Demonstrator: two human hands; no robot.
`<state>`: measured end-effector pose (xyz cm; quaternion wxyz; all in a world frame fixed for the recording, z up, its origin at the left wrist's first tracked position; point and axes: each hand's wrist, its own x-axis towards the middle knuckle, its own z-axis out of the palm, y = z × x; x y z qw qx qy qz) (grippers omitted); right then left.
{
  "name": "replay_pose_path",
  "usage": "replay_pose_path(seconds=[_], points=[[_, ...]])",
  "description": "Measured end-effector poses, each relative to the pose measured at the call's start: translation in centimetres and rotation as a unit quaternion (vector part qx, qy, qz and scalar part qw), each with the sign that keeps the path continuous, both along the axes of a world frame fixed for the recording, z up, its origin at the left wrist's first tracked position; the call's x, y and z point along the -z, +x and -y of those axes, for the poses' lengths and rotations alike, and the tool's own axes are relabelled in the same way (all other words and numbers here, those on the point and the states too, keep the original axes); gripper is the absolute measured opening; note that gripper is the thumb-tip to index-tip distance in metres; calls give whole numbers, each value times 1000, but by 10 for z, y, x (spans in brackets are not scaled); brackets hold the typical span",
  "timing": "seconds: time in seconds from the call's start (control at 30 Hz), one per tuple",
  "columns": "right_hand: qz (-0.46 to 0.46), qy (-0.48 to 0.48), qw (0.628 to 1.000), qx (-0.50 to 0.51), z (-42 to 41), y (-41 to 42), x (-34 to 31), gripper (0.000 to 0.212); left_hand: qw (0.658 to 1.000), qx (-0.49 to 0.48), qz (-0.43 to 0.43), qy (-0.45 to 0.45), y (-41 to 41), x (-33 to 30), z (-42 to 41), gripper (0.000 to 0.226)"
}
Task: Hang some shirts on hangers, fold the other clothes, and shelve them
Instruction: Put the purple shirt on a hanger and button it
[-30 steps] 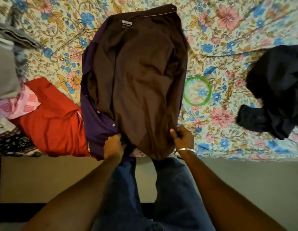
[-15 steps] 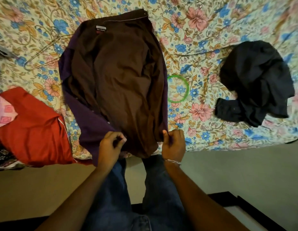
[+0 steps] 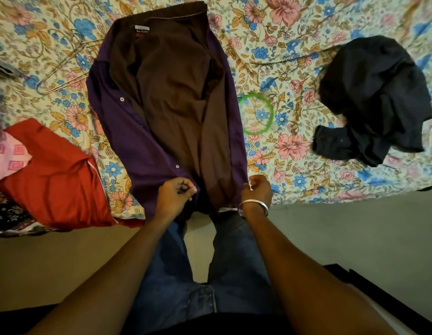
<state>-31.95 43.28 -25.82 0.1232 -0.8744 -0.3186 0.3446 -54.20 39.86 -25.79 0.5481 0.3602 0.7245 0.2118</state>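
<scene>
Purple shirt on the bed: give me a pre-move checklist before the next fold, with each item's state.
1. Left hand grips the hem of the purple button-up shirt: ok.
2. Right hand pinches the opposite hem corner: ok.
3. Shirt lies flat on the floral bedsheet: not ok, its brown inside is wrinkled.
4. Green plastic ring is apart from the shirt's edge: ok.
5. Wire hangers are within reach: cannot tell.
</scene>
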Motion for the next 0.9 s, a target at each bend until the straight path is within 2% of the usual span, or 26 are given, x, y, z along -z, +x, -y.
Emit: replay_pose_path(seconds=[0.17, 0.27, 0.4, 0.6, 0.73, 0.83, 0.9], points=[[14, -5, 998, -53, -7, -5, 7, 22, 999, 6, -28, 25, -7, -5, -5, 22], [24, -43, 990, -129, -12, -11, 19, 30, 1000, -4, -21, 19, -11, -6, -1, 23], [90, -95, 971, -200, -30, -22, 29, 34, 1000, -18, 3, 23, -11, -13, 6, 18], [133, -135, 968, -163, -49, -28, 36, 32, 998, -59, 21, 25, -10, -23, 11, 14], [116, -127, 974, -145, -54, -19, 36, 24, 995, -86, 48, -4, -18, -30, 15, 16], [45, -96, 989, -106, -52, -16, 25, 15, 992, -104, 62, -32, -26, -42, 15, 10], [-58, -43, 997, -21, -48, -18, 16, 7, 992, -105, 65, -41, -31, -50, 13, 9]])
